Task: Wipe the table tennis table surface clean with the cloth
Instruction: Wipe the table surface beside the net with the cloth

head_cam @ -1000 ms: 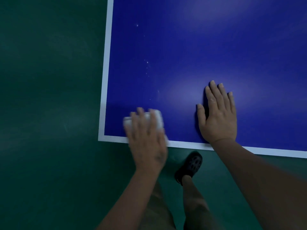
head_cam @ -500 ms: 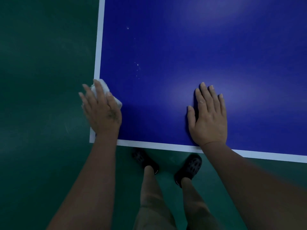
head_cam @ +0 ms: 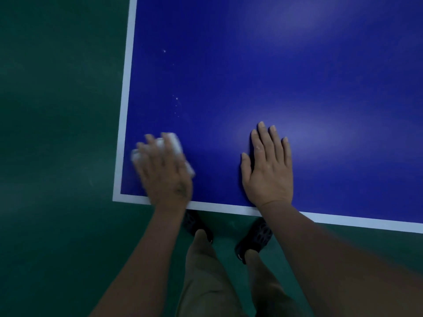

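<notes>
The blue table tennis table [head_cam: 286,76] with white edge lines fills the upper right; its near left corner lies at the lower left. My left hand [head_cam: 164,172], blurred by motion, presses a white cloth [head_cam: 176,145] flat on the surface just inside that corner, fingers straight over it. Only the cloth's far and right edges show past the fingers. My right hand [head_cam: 267,168] rests flat on the blue surface near the front edge, fingers spread and holding nothing. Small white specks [head_cam: 176,104] dot the surface beyond the cloth.
Dark green floor [head_cam: 57,156] surrounds the table on the left and in front. My legs and two dark shoes [head_cam: 254,241] stand right below the table's front edge.
My left hand swept the cloth left to the table's side edge, then back right, inside the corner. The right hand stayed planted. The view shifted slightly.
</notes>
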A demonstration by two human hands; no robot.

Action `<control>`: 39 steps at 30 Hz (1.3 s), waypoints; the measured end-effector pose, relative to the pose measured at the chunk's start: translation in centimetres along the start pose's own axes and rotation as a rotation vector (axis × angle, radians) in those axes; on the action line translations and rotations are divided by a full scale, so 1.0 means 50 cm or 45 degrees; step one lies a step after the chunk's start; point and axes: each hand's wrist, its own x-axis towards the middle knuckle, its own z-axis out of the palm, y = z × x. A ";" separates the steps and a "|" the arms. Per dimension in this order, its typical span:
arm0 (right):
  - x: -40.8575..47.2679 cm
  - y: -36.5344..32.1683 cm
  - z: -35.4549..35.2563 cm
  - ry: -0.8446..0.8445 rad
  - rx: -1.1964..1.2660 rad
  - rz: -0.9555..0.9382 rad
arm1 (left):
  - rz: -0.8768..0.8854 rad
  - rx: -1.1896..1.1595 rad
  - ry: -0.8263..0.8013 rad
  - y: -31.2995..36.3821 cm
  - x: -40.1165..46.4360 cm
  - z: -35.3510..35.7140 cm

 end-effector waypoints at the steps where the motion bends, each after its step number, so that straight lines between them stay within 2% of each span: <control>1: 0.000 0.000 0.000 0.004 0.002 -0.001 | 0.139 0.019 -0.029 0.036 -0.011 0.004; 6: 0.002 0.002 0.001 0.030 0.025 -0.007 | 0.675 0.060 -0.086 0.147 0.035 0.020; 8: 0.002 0.002 0.004 0.048 0.027 -0.017 | 0.755 0.106 -0.092 0.120 0.101 0.021; 10: 0.000 0.001 0.004 0.061 0.027 -0.015 | 0.559 0.147 -0.044 0.050 0.175 0.016; 13: 0.001 -0.001 0.003 0.070 0.033 -0.018 | 0.067 0.020 0.012 -0.076 0.249 -0.009; 15: 0.001 -0.001 0.004 0.080 0.037 -0.028 | -0.098 -0.038 0.009 -0.103 0.256 -0.021; 18: -0.001 -0.003 0.000 0.089 0.049 -0.022 | -0.034 -0.001 0.010 -0.051 0.224 -0.025; 22: 0.004 -0.010 -0.009 0.071 0.063 -0.009 | 0.524 0.075 -0.082 -0.012 0.180 -0.014; 23: 0.004 -0.011 -0.011 0.065 0.063 -0.008 | 0.573 0.075 -0.095 -0.029 0.190 -0.017; 24: 0.003 -0.010 -0.012 0.064 0.070 -0.005 | 0.533 0.064 -0.086 -0.053 0.207 -0.020; 28: 0.047 -0.025 -0.013 0.215 0.101 0.051 | 0.017 -0.028 -0.039 -0.117 0.272 -0.034; 29: 0.074 -0.038 -0.012 0.245 0.109 0.063 | -0.012 -0.018 -0.026 -0.101 0.271 -0.036; 30: 0.108 -0.053 -0.011 0.268 0.122 0.063 | 0.047 0.007 -0.016 -0.077 0.261 -0.036; 35: 0.322 -0.099 0.020 0.314 0.125 0.108 | 0.787 -0.018 -0.137 0.061 0.221 -0.012; 39: 0.405 -0.105 0.040 0.191 0.040 0.178 | 1.005 -0.067 -0.068 0.096 0.325 -0.008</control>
